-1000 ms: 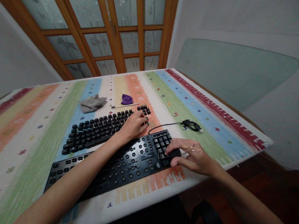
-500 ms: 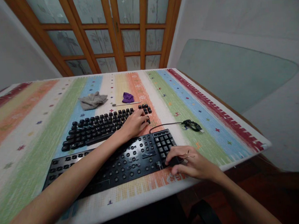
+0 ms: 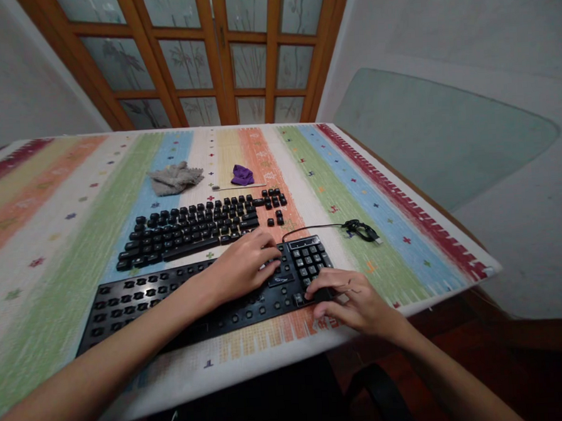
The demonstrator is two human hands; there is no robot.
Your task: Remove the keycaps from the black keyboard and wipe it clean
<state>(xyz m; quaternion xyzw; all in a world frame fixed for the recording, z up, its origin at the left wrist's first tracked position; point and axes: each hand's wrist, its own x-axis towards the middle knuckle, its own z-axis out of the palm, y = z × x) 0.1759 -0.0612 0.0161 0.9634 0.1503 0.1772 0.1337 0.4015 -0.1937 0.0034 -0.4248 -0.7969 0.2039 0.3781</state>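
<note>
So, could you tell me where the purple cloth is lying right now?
The purple cloth lies at the far middle of the striped table cover, right of the grey cloth, beyond the loose keycaps.

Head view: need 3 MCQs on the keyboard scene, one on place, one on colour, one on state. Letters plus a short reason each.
1. Where do the loose keycaps lie?
A. On the cloth beyond the keyboard frame
B. Piled on the grey cloth
C. Off the table's right edge

2. What colour is the small crumpled cloth near the table's far side?
A. Yellow
B. Purple
C. White

3. What is the state of the keyboard frame's main section?
A. Fully capped
B. Covered by a cloth
C. Stripped, bare switch posts showing

Answers:
1 A: the caps sit in keyboard-shaped rows on the striped tablecloth, behind the frame.
2 B: it is plainly purple, right of the grey cloth.
3 C: only the number pad by the right hand has caps; the left hand rests on bare posts.
</note>
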